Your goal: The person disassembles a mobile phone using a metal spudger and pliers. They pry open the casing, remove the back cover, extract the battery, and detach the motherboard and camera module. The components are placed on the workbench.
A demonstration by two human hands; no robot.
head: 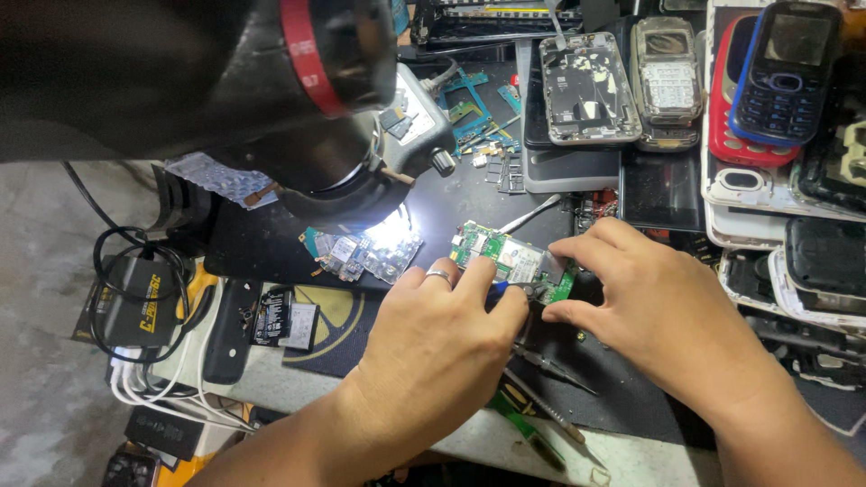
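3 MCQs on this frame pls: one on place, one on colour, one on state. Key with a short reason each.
1. Where does the green circuit board lie?
A. On the dark mat, between the two hands
B. On top of the phone pile
C. On the floor

2. What colour is the band around the microscope barrel?
A. Yellow
B. Red
C. White

3. What is the state of the ring light under the microscope head?
A. Off
B. Covered by a hand
C. On, lighting a second board

Key:
1. A: the left hand and right hand meet over it on the dark mat.
2. B: a red band circles the black barrel.
3. C: a bright white glow falls on the second board below the head.
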